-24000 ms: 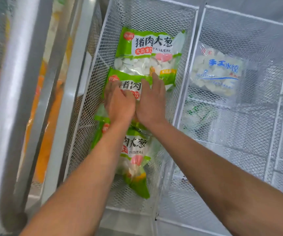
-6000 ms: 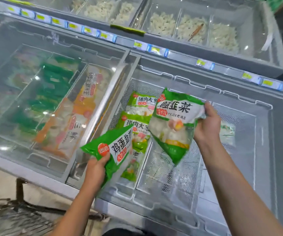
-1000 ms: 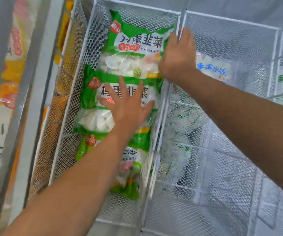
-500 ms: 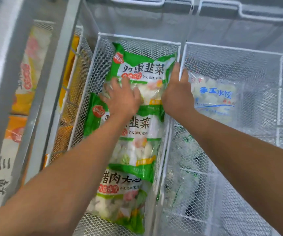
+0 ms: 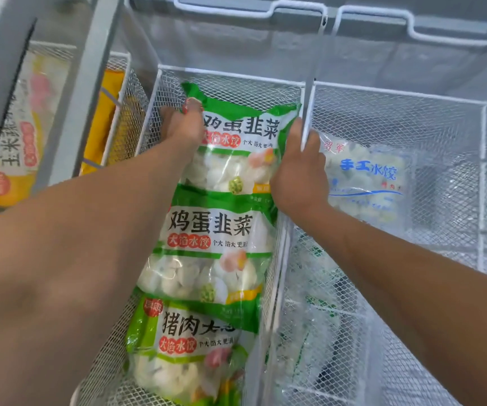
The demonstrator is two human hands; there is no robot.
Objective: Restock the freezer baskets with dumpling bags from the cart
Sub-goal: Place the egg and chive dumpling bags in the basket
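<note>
Three green dumpling bags lie overlapped in the left mesh basket [image 5: 230, 75]: a far one [image 5: 236, 148], a middle one [image 5: 216, 244] and a near one [image 5: 186, 347]. My left hand [image 5: 182, 126] grips the far bag's upper left corner, fingers curled over its edge. My right hand [image 5: 298, 174] straddles the mesh wall between the two baskets, with the thumb against the far bag's right edge and the fingers on the other side. Both forearms reach down into the freezer.
The neighbouring basket [image 5: 397, 96] on the right holds a clear bag with blue lettering [image 5: 365, 183] and more frosted bags lower down. Orange bags [image 5: 13, 142] lie behind the grey lid frame [image 5: 69, 106] at left. The freezer wall rises behind the baskets.
My left hand has slid from the middle of the far bag to its upper left corner. My right hand stays at that bag's right edge, by the mesh wall.
</note>
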